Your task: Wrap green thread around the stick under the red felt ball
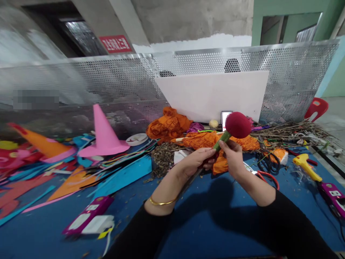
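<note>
A stick with a round dark red head (237,125) tilts up and to the right above the blue table (188,230). Green wrapping (222,140) covers its neck just under the head. My left hand (196,160) is closed around the lower stick, which runs back along my wrist. Higher up, the fingers of my right hand (232,155) pinch the green neck. Orange patterned cloth (199,141) lies behind both hands, and red-handled scissors (266,177) rest beside my right forearm.
Left stand a pink cone hat (104,135) and foam scraps (129,172). A purple power strip (88,216) lies front left. Right are black scissors (269,162), a yellow glue gun (307,167) and dry twigs (291,131). A white board (215,95) leans against a perforated metal screen (121,79).
</note>
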Available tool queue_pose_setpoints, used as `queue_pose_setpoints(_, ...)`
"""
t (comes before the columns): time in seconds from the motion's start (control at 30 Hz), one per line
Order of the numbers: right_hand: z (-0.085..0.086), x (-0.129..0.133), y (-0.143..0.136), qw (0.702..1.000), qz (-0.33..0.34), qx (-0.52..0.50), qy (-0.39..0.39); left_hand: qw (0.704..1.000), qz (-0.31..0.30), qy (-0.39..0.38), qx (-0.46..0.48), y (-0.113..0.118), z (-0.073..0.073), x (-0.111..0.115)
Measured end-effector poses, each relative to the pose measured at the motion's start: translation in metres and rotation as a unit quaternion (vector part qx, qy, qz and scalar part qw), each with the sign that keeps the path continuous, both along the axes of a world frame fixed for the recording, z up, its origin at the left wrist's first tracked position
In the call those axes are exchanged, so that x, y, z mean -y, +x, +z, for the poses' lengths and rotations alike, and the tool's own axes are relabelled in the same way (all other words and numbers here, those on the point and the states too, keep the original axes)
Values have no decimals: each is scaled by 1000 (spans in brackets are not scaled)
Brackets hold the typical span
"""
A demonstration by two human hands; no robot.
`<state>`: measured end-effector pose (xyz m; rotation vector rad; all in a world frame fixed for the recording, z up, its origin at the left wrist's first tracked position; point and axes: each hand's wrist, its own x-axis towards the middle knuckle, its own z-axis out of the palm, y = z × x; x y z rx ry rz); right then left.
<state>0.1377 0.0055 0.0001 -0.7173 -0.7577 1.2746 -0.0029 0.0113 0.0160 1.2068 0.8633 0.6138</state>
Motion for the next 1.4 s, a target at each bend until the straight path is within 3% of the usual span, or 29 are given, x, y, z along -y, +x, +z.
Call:
queue_pose_setpoints(0.13, -3, 1, -2, 1000, -3, 8, -8, 1000, 1, 10, -18, -3, -5, 2)
queue_pose_setpoints(0.33, -11, -3, -3, 1000, 16, -5, -22, 981, 66, 114, -142, 2, -7, 13)
queue_pose_setpoints(0.53, -14, -5, -2, 999, 36, -1, -8, 894, 148, 293, -304, 7, -3, 24)
queue_pose_setpoints(0.67, -8, -4, 4, 999, 26, 22, 33, 865, 177, 310, -353, 11, -2, 27)
queue_pose_setpoints(0.77, -2, -5, 11, 997, 24, 49, 54, 877, 176, 317, -316, 10, 0, 26)
queue_pose_setpoints(1.0, -6, -6, 16, 985, 115, 83, 96, 956, 102, 246, -119, -4, 12, 28)
queue_pose_setpoints(1.23, -14, -4, 9, 985, 98, 93, 106, 977, 85, 187, -48, -3, 21, 30)
queue_pose_setpoints(1.4, -16, -2, 11, 975, 68, 169, 126, 981, 67, 178, -41, -5, 20, 28)
